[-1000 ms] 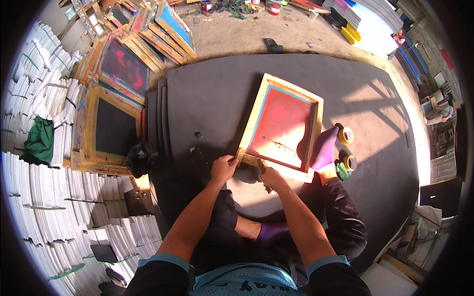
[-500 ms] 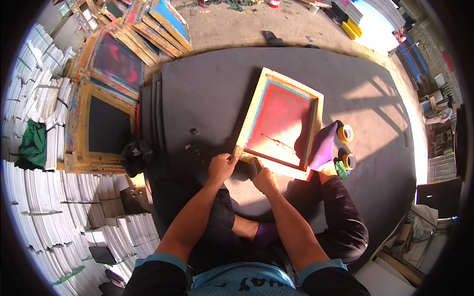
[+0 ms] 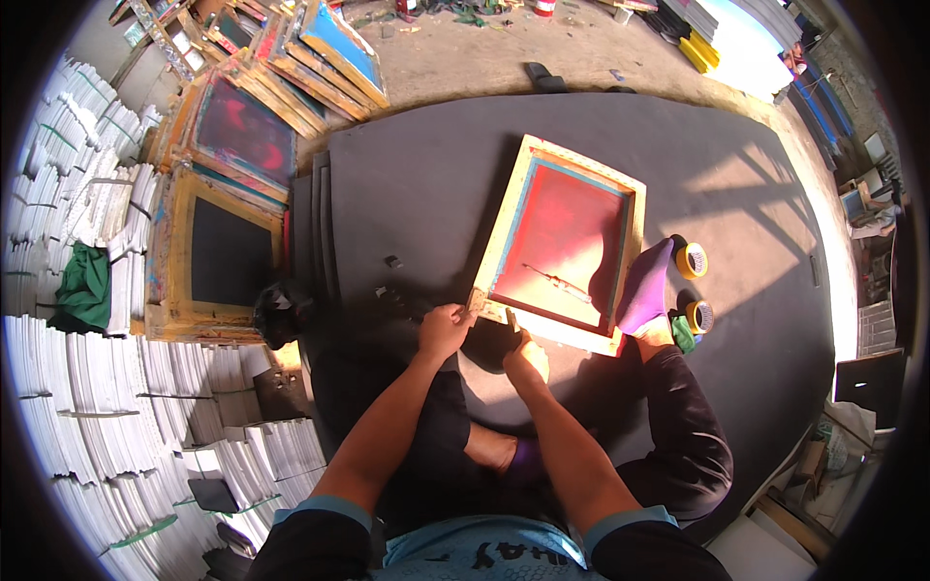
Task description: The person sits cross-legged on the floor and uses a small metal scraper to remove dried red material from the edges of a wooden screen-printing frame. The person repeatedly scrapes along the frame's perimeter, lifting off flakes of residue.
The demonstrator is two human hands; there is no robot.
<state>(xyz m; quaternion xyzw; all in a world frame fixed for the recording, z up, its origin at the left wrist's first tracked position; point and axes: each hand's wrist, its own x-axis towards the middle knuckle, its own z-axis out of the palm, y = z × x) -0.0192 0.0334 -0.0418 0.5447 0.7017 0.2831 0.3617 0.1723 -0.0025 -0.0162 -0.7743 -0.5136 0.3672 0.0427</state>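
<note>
A wooden screen-printing frame (image 3: 496, 232) with red mesh lies tilted on the dark mat. A screwdriver (image 3: 559, 282) rests on its mesh. At the frame's near left corner, my left hand (image 3: 443, 332) pinches a small tan block (image 3: 477, 299) against the wood. My right hand (image 3: 527, 364) is closed round a small, slim tool (image 3: 512, 321) with a pale edge, just off the near rail; its kind is unclear. My purple-socked foot (image 3: 645, 289) presses beside the frame's right rail.
Two yellow round items (image 3: 692, 260) sit right of my foot. Small dark bits (image 3: 392, 261) lie on the mat (image 3: 417, 174). Stacked frames (image 3: 165, 261) lean at the left, above bundled white sheets (image 3: 97, 397). A black bag (image 3: 281, 312) is by the mat's left edge.
My right hand has drawn slightly back from the near rail, and its tool now stands more upright. The left hand stays at the corner. The whole view has shifted a little.
</note>
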